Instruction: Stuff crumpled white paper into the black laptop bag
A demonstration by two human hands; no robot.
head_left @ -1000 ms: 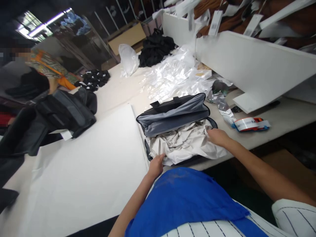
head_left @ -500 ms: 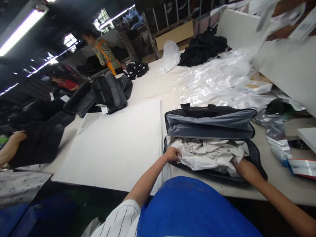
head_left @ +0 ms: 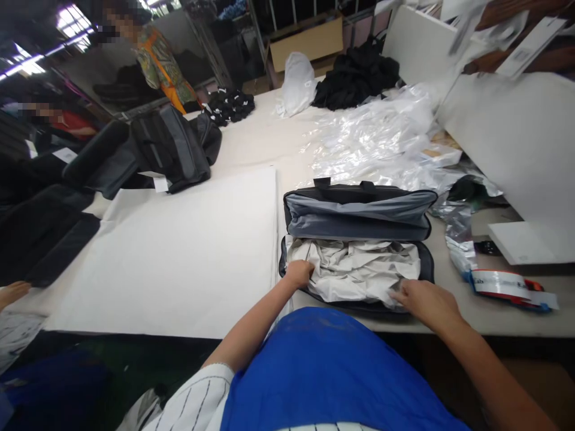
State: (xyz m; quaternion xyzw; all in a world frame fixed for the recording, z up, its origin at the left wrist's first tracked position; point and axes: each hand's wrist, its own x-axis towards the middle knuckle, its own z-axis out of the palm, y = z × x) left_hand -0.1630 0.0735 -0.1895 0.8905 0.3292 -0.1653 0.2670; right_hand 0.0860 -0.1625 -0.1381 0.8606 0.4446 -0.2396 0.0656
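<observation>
A black bag with grey lining (head_left: 359,220) lies open in front of me, its lid tilted up at the back. Crumpled white paper (head_left: 353,269) fills the lower half. At the bag's near left corner, my left hand (head_left: 300,273) has its fingers closed on the edge of the paper. My right hand (head_left: 424,302) is at the near right side, thumb and fingers pinched on the same paper. The fingertips of both hands are partly hidden.
A stack of large white sheets (head_left: 193,251) lies left of the bag. Behind it are clear plastic bags (head_left: 372,143) and black cloth (head_left: 357,78). A tape dispenser (head_left: 503,284) is at right, black bags (head_left: 171,149) at left. Another person's hand (head_left: 13,293) shows at far left.
The view has shifted, so the scene sits further left and more of the right side shows. My right hand has come up out of the bag's right end onto the paper's near edge.
</observation>
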